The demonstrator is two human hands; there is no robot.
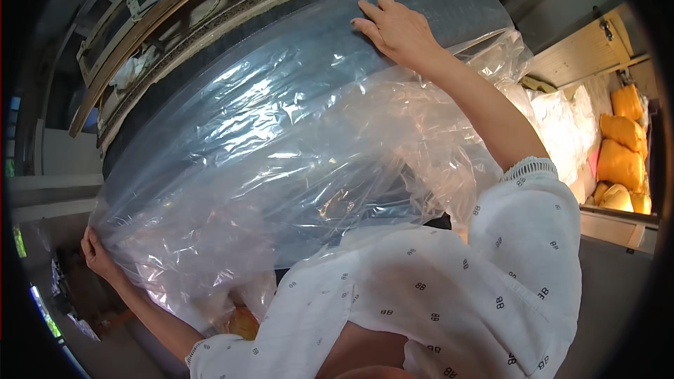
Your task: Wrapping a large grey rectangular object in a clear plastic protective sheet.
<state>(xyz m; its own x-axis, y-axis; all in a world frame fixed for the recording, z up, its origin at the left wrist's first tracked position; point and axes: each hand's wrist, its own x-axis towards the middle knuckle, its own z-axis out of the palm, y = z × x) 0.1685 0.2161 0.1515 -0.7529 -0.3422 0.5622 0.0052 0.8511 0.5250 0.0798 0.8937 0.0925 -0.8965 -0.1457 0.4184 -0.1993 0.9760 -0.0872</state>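
A wide sheet of clear plastic film (260,126) lies over a dark, flat work surface (449,0) and hangs in folds down the side nearest me. At the left end, my left hand (98,251) is closed on the edge of the film, its fingers pinching it near the corner. My right hand (399,28) is on the far right part of the sheet, fingers stretched out and touching the plastic near its far edge. Wrinkles and bright glare cover the middle of the film. Against my body the near folds bunch up loosely.
A wooden rail and metal frame (133,49) run along the far side of the surface. To the right stand several stacked orange bundles (621,158) beside a brightly lit pile of whitish plastic (562,126). A light wooden panel (579,52) leans behind them.
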